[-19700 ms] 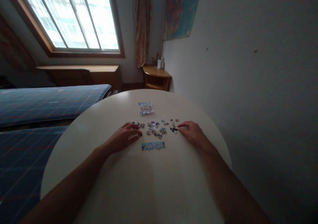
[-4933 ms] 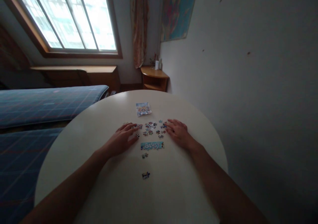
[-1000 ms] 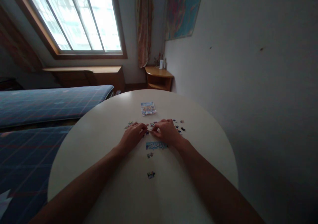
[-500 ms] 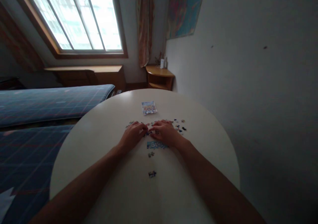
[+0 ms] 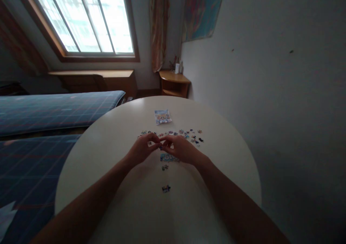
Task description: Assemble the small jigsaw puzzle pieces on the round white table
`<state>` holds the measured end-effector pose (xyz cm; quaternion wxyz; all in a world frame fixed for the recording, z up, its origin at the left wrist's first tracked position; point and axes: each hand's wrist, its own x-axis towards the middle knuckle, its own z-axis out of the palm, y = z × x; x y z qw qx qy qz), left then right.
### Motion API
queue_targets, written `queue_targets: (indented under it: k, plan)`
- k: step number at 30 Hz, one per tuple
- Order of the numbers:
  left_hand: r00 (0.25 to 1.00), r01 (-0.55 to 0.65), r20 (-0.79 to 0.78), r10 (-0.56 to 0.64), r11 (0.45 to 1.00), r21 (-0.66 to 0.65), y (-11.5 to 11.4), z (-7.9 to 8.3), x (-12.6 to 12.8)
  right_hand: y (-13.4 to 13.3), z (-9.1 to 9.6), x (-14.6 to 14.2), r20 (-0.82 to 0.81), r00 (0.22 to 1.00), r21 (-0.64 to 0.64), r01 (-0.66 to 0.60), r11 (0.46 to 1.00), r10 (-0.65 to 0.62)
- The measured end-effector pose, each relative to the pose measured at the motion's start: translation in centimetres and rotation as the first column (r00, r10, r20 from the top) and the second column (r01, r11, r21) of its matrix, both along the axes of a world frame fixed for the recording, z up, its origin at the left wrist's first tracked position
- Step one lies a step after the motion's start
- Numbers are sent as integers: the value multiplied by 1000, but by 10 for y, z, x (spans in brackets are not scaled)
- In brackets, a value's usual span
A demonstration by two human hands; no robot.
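Note:
My left hand (image 5: pixel 143 148) and my right hand (image 5: pixel 180 149) meet fingertip to fingertip just above the round white table (image 5: pixel 113 136), pinching small puzzle pieces (image 5: pixel 161 146) between them. Right under my right hand lies the joined blue strip of puzzle (image 5: pixel 167 158), partly hidden. Loose puzzle pieces (image 5: pixel 189 134) are scattered beyond the hands. Two small joined bits lie nearer to me, one (image 5: pixel 164 167) close to the strip and one (image 5: pixel 165 189) further down. A small picture card (image 5: pixel 162 116) lies at the far side.
A blue checked bed (image 5: pixel 48 110) stands left of the table. A wooden corner shelf (image 5: pixel 174 82) and a long wooden bench under the window (image 5: pixel 81 20) are behind. A bare wall (image 5: pixel 270 92) runs close along the right.
Both hands have lifted a little off the table and drawn together, now pinching pieces between the fingertips. The blue strip is more covered by my right hand.

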<state>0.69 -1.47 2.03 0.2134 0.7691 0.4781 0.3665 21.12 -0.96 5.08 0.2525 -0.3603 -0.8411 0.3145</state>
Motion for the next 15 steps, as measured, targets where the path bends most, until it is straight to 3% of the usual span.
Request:
queue_targets:
  k: [4,6,9,15]
  plan:
    - [993,104,-59,-106,994,-36,-9,7,-4,-6,7,4,57,998,-38,7,999,-5]
    - [967,172,-171,-187,980,-96,-18,10,-8,-11,9,9,79,996,-50,42,998,-38]
    - [903,184,-372,-215,976,-119,-37,10,-10,-24,9,15,66,996,-131,69,989,-61]
    - [877,200,-424,-227,974,-108,-66,-3,0,-58,-11,18,-61,996,-316,36,948,-58]
